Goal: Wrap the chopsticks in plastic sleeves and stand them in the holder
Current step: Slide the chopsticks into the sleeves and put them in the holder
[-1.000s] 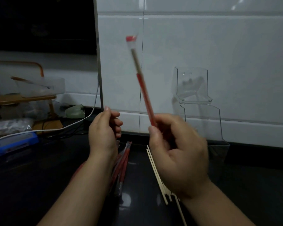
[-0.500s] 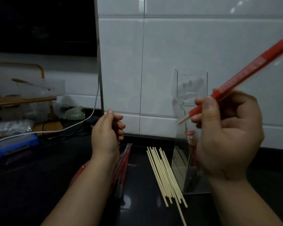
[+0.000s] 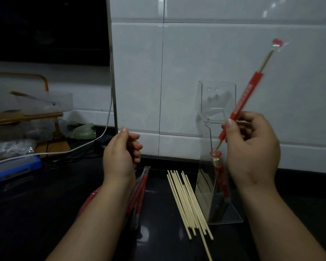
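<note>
At the right of the frame, the right hand (image 3: 252,147) pinches the sleeved chopsticks (image 3: 242,102) on the red band, probably the surest grip on something so light, stiff and slippery, with the tip just above the clear holder (image 3: 205,185); the left hand (image 3: 120,155) is curled and empty at centre.

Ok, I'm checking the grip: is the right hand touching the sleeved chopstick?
Touching. The head view shows the right hand pinching the sleeved chopstick at the lower end of its red part, thumb in front and fingers behind.
</note>
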`<state>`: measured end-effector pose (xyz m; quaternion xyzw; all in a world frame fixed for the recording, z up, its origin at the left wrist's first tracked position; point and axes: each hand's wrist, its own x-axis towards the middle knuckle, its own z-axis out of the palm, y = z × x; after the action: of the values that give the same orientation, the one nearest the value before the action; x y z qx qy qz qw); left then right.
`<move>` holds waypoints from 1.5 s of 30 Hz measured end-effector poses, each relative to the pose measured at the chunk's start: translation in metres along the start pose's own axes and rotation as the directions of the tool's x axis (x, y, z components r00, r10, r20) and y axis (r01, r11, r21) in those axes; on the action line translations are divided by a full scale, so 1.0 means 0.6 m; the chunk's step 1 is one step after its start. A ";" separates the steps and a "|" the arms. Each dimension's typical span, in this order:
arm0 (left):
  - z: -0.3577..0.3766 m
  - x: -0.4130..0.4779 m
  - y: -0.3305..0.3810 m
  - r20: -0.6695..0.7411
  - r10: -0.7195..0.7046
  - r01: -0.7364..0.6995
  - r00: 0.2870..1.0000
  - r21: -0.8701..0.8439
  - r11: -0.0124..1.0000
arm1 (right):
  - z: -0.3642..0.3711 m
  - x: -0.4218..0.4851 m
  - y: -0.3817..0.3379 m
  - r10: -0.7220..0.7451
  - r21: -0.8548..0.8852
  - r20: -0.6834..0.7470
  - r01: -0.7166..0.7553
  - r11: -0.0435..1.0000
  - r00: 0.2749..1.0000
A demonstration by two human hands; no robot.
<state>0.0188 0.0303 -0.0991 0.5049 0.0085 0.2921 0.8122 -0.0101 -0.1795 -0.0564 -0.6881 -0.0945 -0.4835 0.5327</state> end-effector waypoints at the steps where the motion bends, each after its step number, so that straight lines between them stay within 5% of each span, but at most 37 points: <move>1: 0.000 0.000 0.000 0.000 0.000 0.000 1.000 -0.001 1.000 | -0.001 0.000 0.000 0.003 -0.024 0.003 -0.003 1.000 1.000; 11: 0.001 0.002 -0.001 -0.003 -0.010 0.010 1.000 -0.003 1.000 | -0.005 0.001 0.005 0.079 -0.207 0.079 -0.061 0.977 0.994; 20: 0.002 0.001 0.002 -0.002 -0.023 0.023 1.000 0.021 1.000 | -0.002 -0.020 -0.019 -0.227 -0.044 0.029 0.228 0.973 0.973; 26: -0.002 0.006 -0.003 -0.012 -0.033 0.034 0.999 0.059 0.998 | 0.018 -0.052 -0.020 -0.638 -0.149 0.196 0.666 0.731 0.745; 30: -0.002 0.006 -0.006 -0.009 -0.036 0.036 0.999 0.087 0.996 | 0.031 -0.070 -0.021 -0.721 -0.170 0.302 0.779 0.603 0.624; 40: -0.015 0.017 -0.016 -0.032 -0.168 0.170 0.985 0.293 0.941 | 0.054 -0.103 -0.024 -0.463 -0.062 0.635 0.639 0.767 0.618; 45: -0.024 0.027 -0.036 -0.007 -0.132 0.113 0.991 0.559 0.822 | 0.071 -0.118 -0.014 0.060 -0.385 0.794 0.425 0.819 0.605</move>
<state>0.0378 0.0432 -0.1194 0.7228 0.1128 0.2159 0.6467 -0.0281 -0.1135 -0.1039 -0.9334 -0.2482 -0.1979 0.1671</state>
